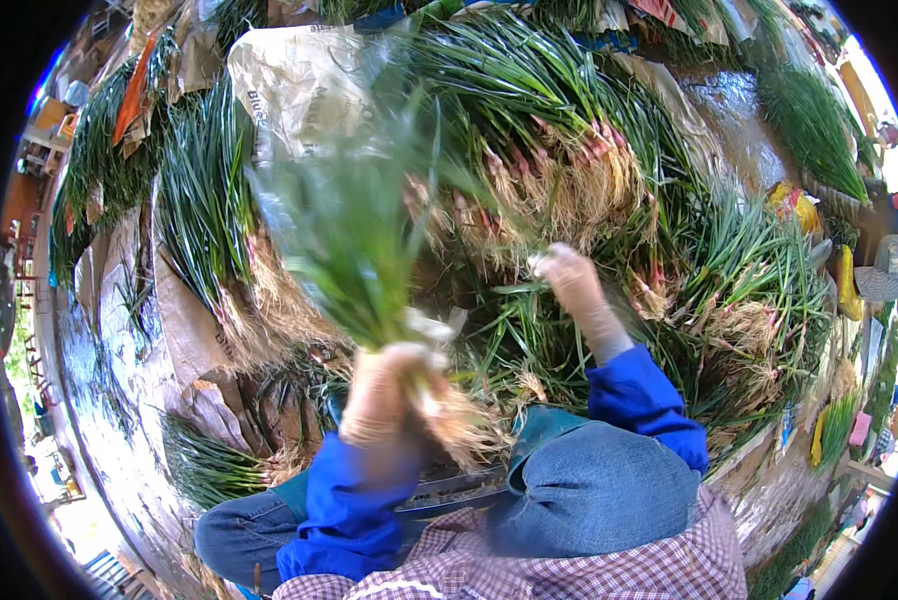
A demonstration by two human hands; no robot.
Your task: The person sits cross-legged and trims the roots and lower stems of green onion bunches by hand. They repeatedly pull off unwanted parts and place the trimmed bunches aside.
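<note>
My left hand is closed around a bunch of leafy allium plants, probably spring onions or young garlic. The blurred leaves fan up and away, and pale roots hang below my fist. White coverings wrap some fingertips on both hands. My right hand is raised over loose green leaves, just below a big pile of the same plants with reddish stem bases and tan roots. Its fingers are bent and blurred, so whether they pinch anything is not visible.
More plants lie in a heap at left, a small bundle at lower left and a tangled heap at right. A printed sack lies beyond. My denim-covered knees frame the near side. A person's hat shows far right.
</note>
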